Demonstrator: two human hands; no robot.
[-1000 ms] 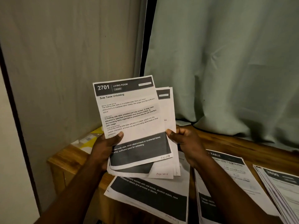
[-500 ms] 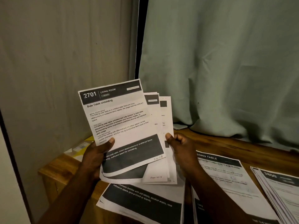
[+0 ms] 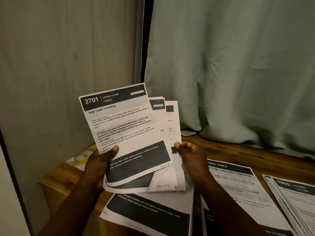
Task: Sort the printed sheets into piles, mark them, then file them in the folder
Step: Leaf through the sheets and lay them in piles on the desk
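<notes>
Background: a pale green curtain point(image 3: 238, 65) hangs to the right, a plain grey panel point(image 3: 68, 57) stands to the left, and a dark vertical gap runs between them. Below is a wooden table point(image 3: 247, 150), seen from above.

Held item: a fan of printed sheets point(image 3: 122, 126) is raised above the near left part of the table, clear of the surface. The front sheet is headed "2701 LIVING ROOM, Side Table Unfolding". At least two further sheets are offset behind it to the right. Red handwritten page marks show at lower right corners (one reads "Page No 5"; the others are not legible).

Left hand point(image 3: 98, 164): grips the fan at its lower left, with the thumb pressed on the face of the front sheet and the fingers behind the paper.

Right hand point(image 3: 190, 155): fingers curled, pinching the right edge of the rear sheets between thumb and fingers.

On the table:
- A near pile point(image 3: 150, 215) lies directly under the fan.
- A second pile point(image 3: 238, 189), with a header ending "SSING TABLE", lies just to its right.
- A third pile point(image 3: 293, 200), headed "3800", lies at the far right.
- A yellow and white object point(image 3: 83, 155) lies at the table's far left corner. I cannot tell what it is.
</notes>
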